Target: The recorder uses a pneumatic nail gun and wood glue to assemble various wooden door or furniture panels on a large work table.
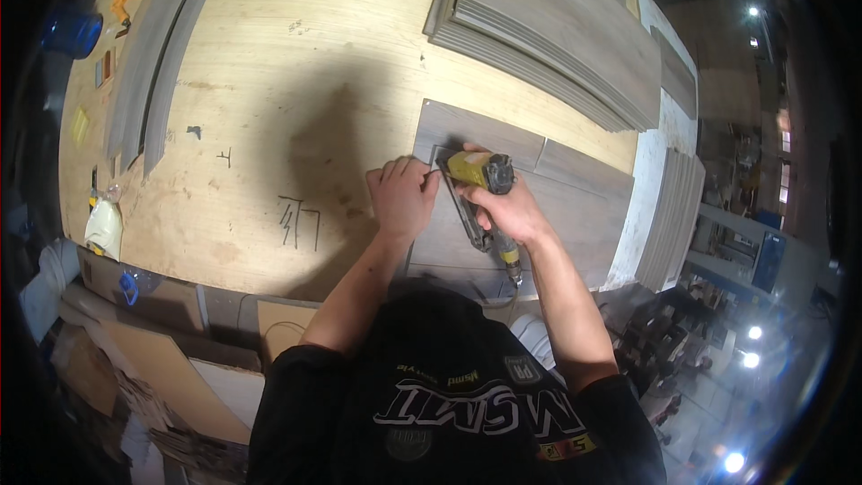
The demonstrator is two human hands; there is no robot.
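Note:
My right hand (512,207) is wrapped round a yellow and black nail gun (469,171), whose nose rests near the far left part of a grey-brown wood-grain panel (557,216). A hose fitting shows at the tool's near end. My left hand (401,199) lies at the panel's left edge, fingers curled and thumb toward the tool's nose. A thin grey strip (435,157) shows by its fingertips. Whether those fingers grip the strip or only press the edge is hidden. The panel lies flat on a pale wooden worktable (242,81), with seams across its face.
Beyond the panel stands a stack of grey-brown boards (548,27). More boards (673,216) lie at the right. Long grey strips (166,54) run along the left side, near an orange tool (124,0), a blue container (74,33) and a plastic bag (104,223). Leftover sheets (162,350) stand below the table's near edge.

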